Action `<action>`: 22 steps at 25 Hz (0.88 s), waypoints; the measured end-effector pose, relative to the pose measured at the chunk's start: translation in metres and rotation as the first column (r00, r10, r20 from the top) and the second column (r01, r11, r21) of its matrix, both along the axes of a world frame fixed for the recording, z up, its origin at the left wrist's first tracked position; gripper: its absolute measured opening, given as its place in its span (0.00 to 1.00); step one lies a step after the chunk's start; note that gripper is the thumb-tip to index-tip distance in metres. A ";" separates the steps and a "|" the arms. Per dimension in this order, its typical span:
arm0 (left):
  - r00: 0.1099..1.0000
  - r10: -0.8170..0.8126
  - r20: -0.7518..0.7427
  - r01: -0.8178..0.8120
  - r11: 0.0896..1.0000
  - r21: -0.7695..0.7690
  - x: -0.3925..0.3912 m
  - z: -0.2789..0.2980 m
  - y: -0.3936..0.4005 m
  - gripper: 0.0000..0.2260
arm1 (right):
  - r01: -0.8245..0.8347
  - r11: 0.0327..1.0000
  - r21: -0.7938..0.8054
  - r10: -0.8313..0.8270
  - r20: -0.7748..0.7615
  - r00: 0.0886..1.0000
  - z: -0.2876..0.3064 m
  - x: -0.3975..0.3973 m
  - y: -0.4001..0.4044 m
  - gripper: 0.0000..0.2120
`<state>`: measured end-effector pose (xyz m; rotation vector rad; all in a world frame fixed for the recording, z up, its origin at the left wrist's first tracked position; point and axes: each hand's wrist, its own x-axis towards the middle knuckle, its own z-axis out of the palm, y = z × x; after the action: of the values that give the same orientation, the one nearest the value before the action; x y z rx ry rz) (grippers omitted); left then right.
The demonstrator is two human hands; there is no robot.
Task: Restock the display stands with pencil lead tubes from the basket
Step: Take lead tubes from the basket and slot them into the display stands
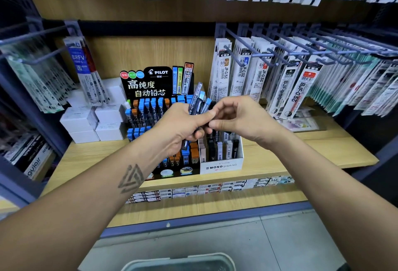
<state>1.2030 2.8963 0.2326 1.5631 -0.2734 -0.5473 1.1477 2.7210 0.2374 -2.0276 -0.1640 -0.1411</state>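
My left hand (183,124) grips a bunch of blue-capped pencil lead tubes (199,98) upright above the shelf. My right hand (239,118) meets it from the right, its thumb and forefinger pinching at the bunch. Behind and below my hands stands the black Pilot display stand (150,107), its tiers filled with blue and orange capped tubes. To its right sits a white Mono display box (221,165) holding black, grey and white tubes. The rim of a grey basket (178,262) shows at the bottom edge, on the floor.
White boxes (94,124) are stacked left of the Pilot stand. Refill packs hang on hooks (269,55) at the right and on hooks (38,59) at the left. Small packs line the lower shelf front (211,189). The wooden shelf (312,148) has bare room at the right.
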 end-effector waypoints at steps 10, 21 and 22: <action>0.999 0.042 -0.002 -0.042 0.999 -0.010 0.001 -0.003 -0.003 0.17 | 0.262 0.860 -0.439 -0.287 0.010 0.958 -0.026 -0.007 -0.047 0.06; 0.983 -0.138 -0.122 0.138 0.990 -0.012 -0.010 -0.010 -0.010 0.11 | 0.163 0.513 -0.843 -0.205 0.064 0.977 -0.057 -0.006 -0.040 0.06; 0.979 -0.159 -0.131 0.158 0.987 -0.018 -0.011 -0.010 -0.010 0.10 | 0.155 0.496 -0.855 -0.207 0.057 0.977 -0.060 -0.005 -0.040 0.07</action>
<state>1.1922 2.8865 0.2225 1.4986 -0.3006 -0.7705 1.1427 2.6810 0.1772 -3.0727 0.0443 -0.1532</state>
